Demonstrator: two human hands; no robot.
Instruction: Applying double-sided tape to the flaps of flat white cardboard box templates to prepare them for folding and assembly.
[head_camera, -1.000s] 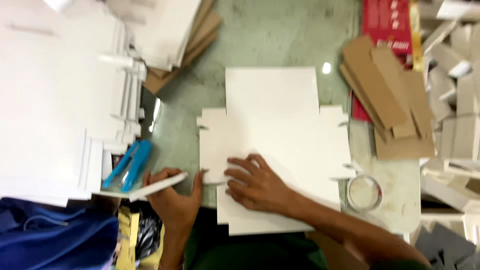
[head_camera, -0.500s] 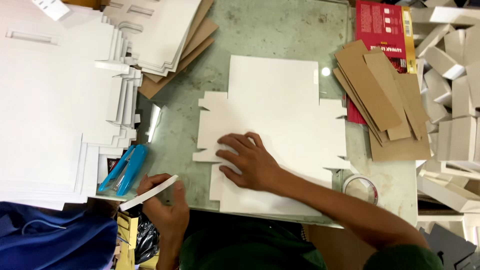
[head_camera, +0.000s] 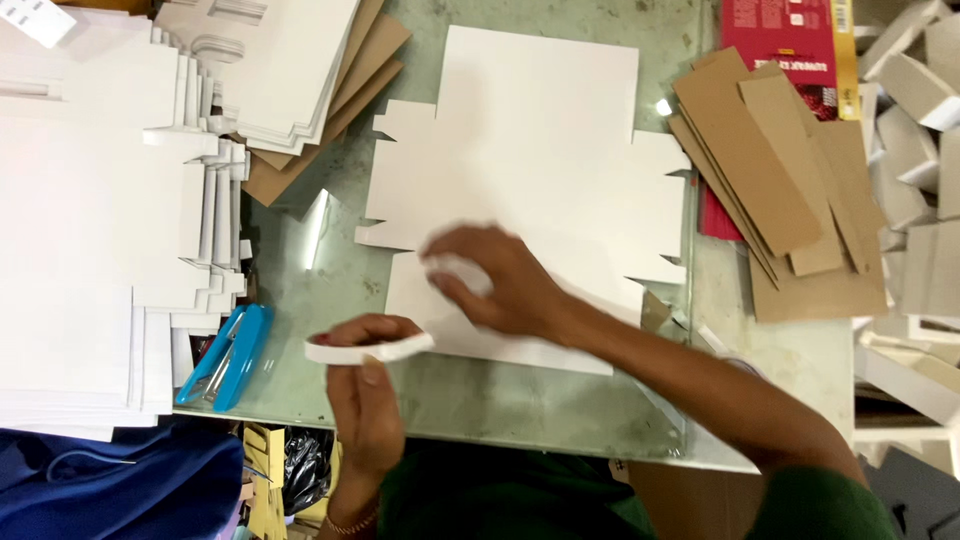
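A glass-topped bench (head_camera: 480, 400) under bright light carries the work, crowded on both sides with cut card. At its middle the right hand (head_camera: 495, 285) lies palm-down on a flat white die-cut box blank (head_camera: 540, 150), fingers curled loosely and pressing near the blank's lower left part; the motion blur hides whether anything small sits under the fingertips. Just below it, at the near edge of the bench, the left hand (head_camera: 365, 385) is pinched on a narrow white strip (head_camera: 368, 348), thumb under and fingers over, holding it level and clear of the blank.

The blank looks light, thin and fairly stiff, with notched flaps that would crease or tear if pulled; it is best held flat by a broad panel or taken by a straight edge. The strip seems light and a little springy, fit for a pinch at mid-length.

Further out, a blue stapler (head_camera: 225, 355) lies left of the hand, beside a tall stack of white blanks (head_camera: 100, 250). Brown card strips (head_camera: 790, 200) fan out at right over a red box (head_camera: 790, 40). No open container shows its contents.
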